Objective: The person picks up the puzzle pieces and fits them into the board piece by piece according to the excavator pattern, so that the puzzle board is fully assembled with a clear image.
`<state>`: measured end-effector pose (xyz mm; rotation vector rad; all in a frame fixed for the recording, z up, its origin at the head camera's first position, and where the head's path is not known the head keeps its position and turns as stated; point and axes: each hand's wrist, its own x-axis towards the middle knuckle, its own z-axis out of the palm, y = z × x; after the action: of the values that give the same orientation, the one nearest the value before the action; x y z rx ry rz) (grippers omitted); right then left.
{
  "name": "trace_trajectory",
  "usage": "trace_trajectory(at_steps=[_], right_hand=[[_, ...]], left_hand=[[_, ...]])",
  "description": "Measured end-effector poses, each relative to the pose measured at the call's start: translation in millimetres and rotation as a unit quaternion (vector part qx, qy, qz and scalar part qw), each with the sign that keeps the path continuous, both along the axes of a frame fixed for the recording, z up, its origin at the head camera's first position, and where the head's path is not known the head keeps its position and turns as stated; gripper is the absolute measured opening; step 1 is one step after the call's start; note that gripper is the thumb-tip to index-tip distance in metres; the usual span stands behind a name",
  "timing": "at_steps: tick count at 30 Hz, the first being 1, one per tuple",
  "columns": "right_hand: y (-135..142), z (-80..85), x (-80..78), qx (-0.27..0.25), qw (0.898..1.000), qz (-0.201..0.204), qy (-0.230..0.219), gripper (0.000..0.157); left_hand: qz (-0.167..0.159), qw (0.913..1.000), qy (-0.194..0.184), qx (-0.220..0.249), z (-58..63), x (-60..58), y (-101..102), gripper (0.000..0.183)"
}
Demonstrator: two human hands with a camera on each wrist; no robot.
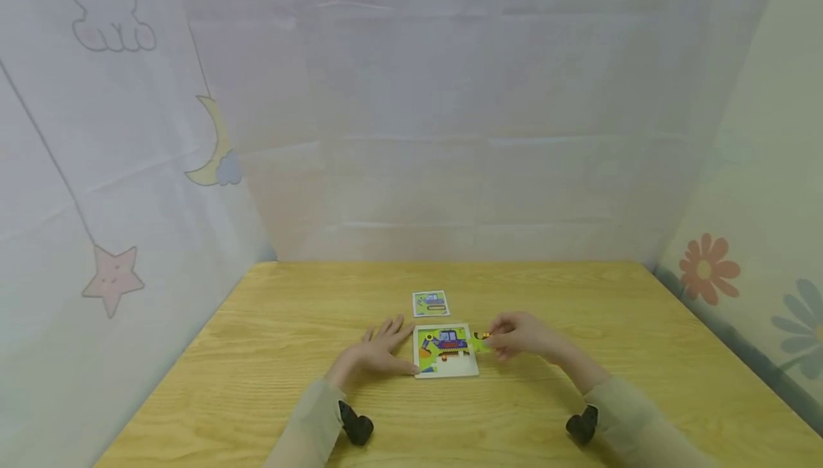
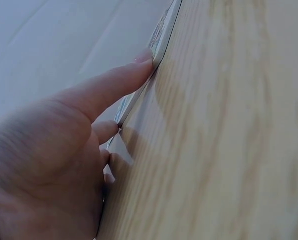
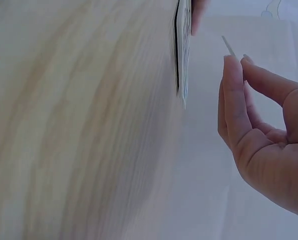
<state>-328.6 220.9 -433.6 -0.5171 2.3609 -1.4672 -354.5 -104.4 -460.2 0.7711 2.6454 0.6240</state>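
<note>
A square puzzle board (image 1: 446,375) with a white frame lies on the table, its picture of a blue excavator partly filled and its lower right part bare white. My left hand (image 1: 383,355) rests beside the board, fingers spread, with the thumb at its left edge; the left wrist view shows the thumb (image 2: 131,75) touching that edge. Between thumb and fingertips my right hand (image 1: 524,336) pinches a green puzzle piece (image 1: 481,343) at the board's right edge. In the right wrist view the piece (image 3: 228,46) appears edge-on, raised above the tabletop.
Just behind the board lies a small picture card (image 1: 430,304) with a similar excavator. The wooden table (image 1: 270,354) reaches back to a pale curtain (image 1: 463,168), and printed cloth hangs on both sides. Each wrist wears a black camera (image 1: 356,425).
</note>
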Motion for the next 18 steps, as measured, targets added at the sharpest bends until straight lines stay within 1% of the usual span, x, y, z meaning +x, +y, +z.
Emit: trace_trajectory(at_steps=[5,13,18], right_hand=[[-16,-2.6,-2.7,0.001,1.0,0.0,-0.001,0.03],[-41,-11.9,-10.5,-0.001,1.0,-0.002,0.001,0.031],[-53,-10.7,-9.4,-0.001,1.0,-0.012,-0.009,0.025]], left_hand=[[0.002,1.0,-0.002,-0.001,1.4,1.2,1,0.09],[0.004,0.9999,-0.002,-0.011,-1.2,-0.7,-2,0.09],[0.006,0.9999,-0.001,-0.01,-3.4,-1.2,0,0.091]])
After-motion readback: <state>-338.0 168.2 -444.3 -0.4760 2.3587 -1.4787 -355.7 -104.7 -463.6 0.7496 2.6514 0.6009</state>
